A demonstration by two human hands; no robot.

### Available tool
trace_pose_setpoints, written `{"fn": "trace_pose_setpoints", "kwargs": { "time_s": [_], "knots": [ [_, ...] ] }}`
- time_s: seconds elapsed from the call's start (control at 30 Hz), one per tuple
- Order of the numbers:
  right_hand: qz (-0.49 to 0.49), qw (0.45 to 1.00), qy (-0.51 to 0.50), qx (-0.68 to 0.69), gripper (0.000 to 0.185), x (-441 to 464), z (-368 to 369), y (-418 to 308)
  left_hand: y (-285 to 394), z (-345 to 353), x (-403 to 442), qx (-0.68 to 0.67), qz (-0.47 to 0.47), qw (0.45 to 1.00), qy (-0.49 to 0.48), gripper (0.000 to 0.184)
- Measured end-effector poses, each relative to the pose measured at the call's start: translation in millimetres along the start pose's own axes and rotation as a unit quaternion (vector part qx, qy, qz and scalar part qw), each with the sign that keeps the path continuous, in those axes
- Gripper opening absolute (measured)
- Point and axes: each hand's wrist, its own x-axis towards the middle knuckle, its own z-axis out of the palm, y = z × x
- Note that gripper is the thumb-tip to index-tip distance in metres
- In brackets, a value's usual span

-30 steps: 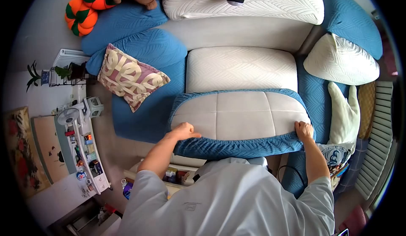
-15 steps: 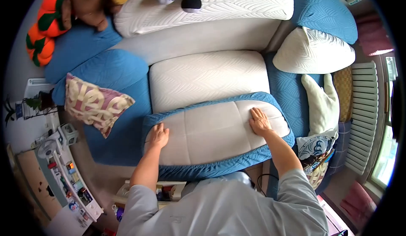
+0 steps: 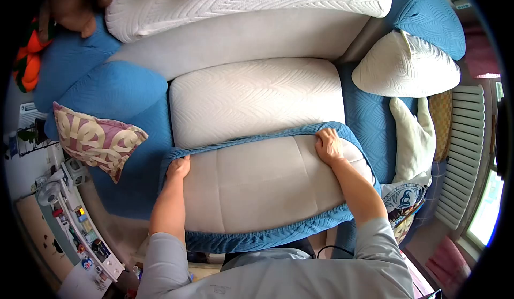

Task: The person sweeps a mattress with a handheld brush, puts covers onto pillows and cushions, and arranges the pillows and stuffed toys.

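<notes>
A sofa cushion lies with its bare grey underside up, its blue elastic-edged cover gathered round the rim. At the cushion's far left corner, my left hand is closed on the cover's edge, its fingertips partly hidden. My right hand has its fingers curled over the cover's far edge, right of the middle. Beyond the cushion, a white quilted seat cushion rests on the sofa.
A patterned pillow lies on the blue seat at left. White pillow and pale plush are at right, beside a radiator. A shelf with a fan stands at lower left.
Both hands moved from the near edge over the underside to the far edge, where their fingers have closed on the cover. The view has shifted, and the cushion appears larger and further left.
</notes>
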Motion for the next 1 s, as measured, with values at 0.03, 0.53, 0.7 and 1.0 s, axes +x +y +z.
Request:
{"fn": "trace_pose_setpoints", "kwargs": {
  "time_s": [0.03,0.53,0.7,1.0],
  "knots": [
    [-0.036,0.999,-0.029,0.012,0.011,-10,-6,-4,2,-2,-5,-0.003,-0.015,1.0,-0.007,0.073],
    [0.224,0.903,-0.351,-0.107,0.046,25,13,-19,-28,40,43,0.008,0.062,0.988,0.139,0.058],
    [0.033,0.9,-0.377,-0.218,0.043,-18,49,183,-85,57,100,0.008,0.127,0.978,0.166,0.055],
    [0.296,0.878,-0.373,-0.056,0.041,-54,-35,155,-179,102,113,-0.071,0.078,0.981,0.164,0.059]
  ]
}}
